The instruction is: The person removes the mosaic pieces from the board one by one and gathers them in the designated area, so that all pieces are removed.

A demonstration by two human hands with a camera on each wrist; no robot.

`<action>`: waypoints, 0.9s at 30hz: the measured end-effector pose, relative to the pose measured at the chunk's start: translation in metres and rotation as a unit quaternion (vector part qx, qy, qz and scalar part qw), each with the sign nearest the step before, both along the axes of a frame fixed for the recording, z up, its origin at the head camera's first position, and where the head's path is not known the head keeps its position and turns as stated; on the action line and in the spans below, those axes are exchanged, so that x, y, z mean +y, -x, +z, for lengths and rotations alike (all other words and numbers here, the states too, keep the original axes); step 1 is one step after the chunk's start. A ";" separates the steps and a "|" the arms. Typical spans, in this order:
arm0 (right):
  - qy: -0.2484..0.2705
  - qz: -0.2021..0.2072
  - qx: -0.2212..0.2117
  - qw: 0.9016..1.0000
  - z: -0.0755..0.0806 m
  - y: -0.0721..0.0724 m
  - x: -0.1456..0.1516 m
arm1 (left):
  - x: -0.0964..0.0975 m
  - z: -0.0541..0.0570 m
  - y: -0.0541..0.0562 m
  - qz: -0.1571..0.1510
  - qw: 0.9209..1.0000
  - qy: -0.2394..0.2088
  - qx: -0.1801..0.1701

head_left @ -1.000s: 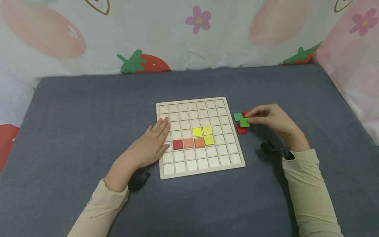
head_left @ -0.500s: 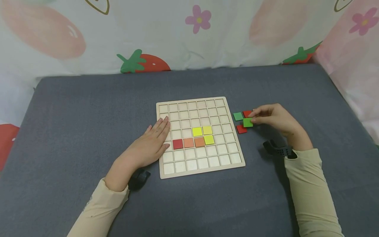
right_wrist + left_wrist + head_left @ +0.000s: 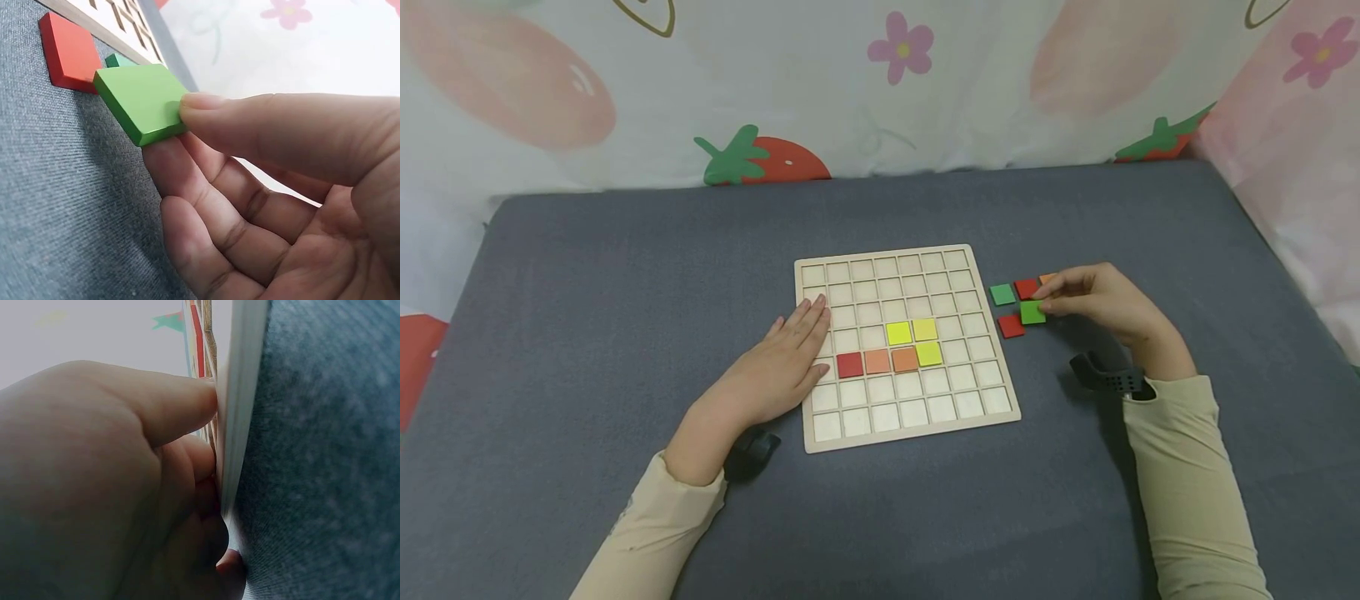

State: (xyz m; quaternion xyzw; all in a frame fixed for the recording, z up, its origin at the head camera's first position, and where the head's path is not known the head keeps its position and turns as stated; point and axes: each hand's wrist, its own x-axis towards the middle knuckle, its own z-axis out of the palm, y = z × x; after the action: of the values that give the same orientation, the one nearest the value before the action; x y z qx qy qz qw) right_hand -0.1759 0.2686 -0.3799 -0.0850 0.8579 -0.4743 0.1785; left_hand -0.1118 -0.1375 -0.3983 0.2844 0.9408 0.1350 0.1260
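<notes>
A wooden grid board (image 3: 913, 442) lies mid-table, with a red tile (image 3: 850, 365), two orange tiles and several yellow tiles (image 3: 898, 333) in its cells. My left hand (image 3: 778, 367) rests flat on the board's left edge, fingers straight; in the left wrist view its thumb touches the rim. My right hand (image 3: 1105, 308) pinches a light green tile (image 3: 140, 100) between thumb and fingers, raised a little off the cloth right of the board. Close by on the table lie a darker green tile (image 3: 1002, 294), two red tiles (image 3: 1011, 326) and an orange tile (image 3: 1047, 279), partly hidden by the fingers.
Grey cloth (image 3: 647, 275) covers the table. Behind it hangs a white curtain (image 3: 970, 92) printed with strawberries and flowers. A black wrist strap (image 3: 1105, 379) sits on the right wrist, and a dark device (image 3: 752, 454) is at the left one.
My right hand has shifted slightly right with the light green tile, uncovering more of the red tile and part of the orange one. The left hand stays put.
</notes>
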 end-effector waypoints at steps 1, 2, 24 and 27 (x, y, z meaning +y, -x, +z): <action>0.001 0.000 0.002 1.000 0.000 0.000 0.000 | 0.000 0.000 0.000 0.000 1.000 0.000 0.000; 0.004 0.001 0.003 1.000 0.000 0.000 0.001 | 0.000 0.000 0.000 0.000 1.000 0.000 0.000; -0.034 0.005 -0.015 0.999 -0.002 0.001 0.004 | -0.001 0.000 -0.001 0.001 1.000 0.000 -0.002; -0.037 0.007 -0.015 0.999 -0.001 0.001 0.004 | -0.001 0.000 -0.001 0.002 1.000 -0.001 -0.003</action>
State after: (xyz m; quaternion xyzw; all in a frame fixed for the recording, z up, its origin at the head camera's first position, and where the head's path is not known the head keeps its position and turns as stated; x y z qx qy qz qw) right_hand -0.1773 0.2731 -0.3814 -0.0775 0.8715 -0.4419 0.1980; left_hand -0.1110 -0.1386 -0.3987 0.2825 0.9408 0.1366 0.1282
